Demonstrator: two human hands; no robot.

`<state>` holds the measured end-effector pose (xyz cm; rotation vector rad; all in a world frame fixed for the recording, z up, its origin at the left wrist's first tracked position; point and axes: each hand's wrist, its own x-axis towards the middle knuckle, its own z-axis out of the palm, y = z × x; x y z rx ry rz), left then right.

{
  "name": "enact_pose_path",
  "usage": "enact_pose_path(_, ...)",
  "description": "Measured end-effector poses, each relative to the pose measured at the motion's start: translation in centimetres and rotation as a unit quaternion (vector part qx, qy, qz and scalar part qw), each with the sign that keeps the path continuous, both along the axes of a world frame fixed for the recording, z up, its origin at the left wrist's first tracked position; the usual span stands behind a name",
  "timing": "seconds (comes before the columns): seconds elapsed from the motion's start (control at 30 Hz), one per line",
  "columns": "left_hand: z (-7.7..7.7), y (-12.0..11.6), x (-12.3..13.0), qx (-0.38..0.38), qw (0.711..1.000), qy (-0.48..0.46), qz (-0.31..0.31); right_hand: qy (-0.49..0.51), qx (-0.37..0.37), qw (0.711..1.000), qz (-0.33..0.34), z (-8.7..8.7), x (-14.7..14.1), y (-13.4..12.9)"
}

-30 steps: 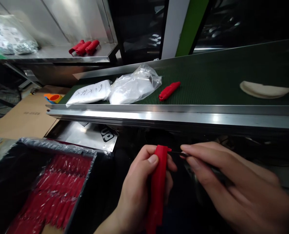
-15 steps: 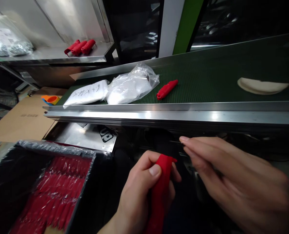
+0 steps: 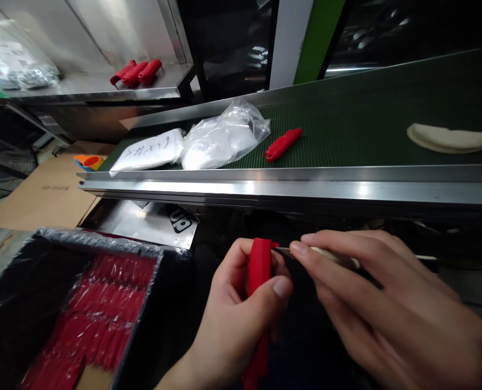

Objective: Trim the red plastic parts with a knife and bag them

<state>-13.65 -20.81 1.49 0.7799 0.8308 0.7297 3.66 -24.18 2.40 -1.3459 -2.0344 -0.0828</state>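
Since half a second ago the right hand (image 3: 371,309) has dropped back so its thin tool (image 3: 284,251) meets the tip of the red sleeve (image 3: 259,273), and the left thumb has slid across the sleeve's front. Closed around the sleeve, the left hand (image 3: 235,325) holds it nearly upright in front of the body, long axis vertical, open tip up beside the tool point. Narrowly pinched, the right fingers grip the tool, which lies level and points left. At near left a black bin (image 3: 5,303), lined with clear film, holds a layer of red sleeves (image 3: 98,319) in rows, too many to count. Beyond the steel rail (image 3: 306,189) the green belt (image 3: 366,119) carries two white bags (image 3: 196,145), one red piece (image 3: 282,144) lying aslant with its far end up-right, and one pale curved piece (image 3: 448,139). Farthest, a steel shelf (image 3: 95,89) bears three red pieces (image 3: 136,72) side by side and one bag of small parts (image 3: 15,65).
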Motion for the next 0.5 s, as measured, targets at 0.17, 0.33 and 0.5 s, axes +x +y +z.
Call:
enact_pose_path(0.17, 0.1, 0.1, 0.0, 0.01, 1.0, 0.01, 0.0, 0.004, -0.001, 1.0, -0.011, -0.1, -0.3, -0.3)
enact_pose_path(0.33, 0.3, -0.3, -0.1, 0.006, 0.999, -0.042, -0.028, -0.011, 0.01, 0.999, -0.031, -0.5, 0.7, 0.5)
enact_pose_path(0.5, -0.1, -0.9, -0.3, -0.016, 0.986, -0.149, -0.071, 0.052, 0.042, 0.995, -0.073, -0.3, 1.4, 0.6)
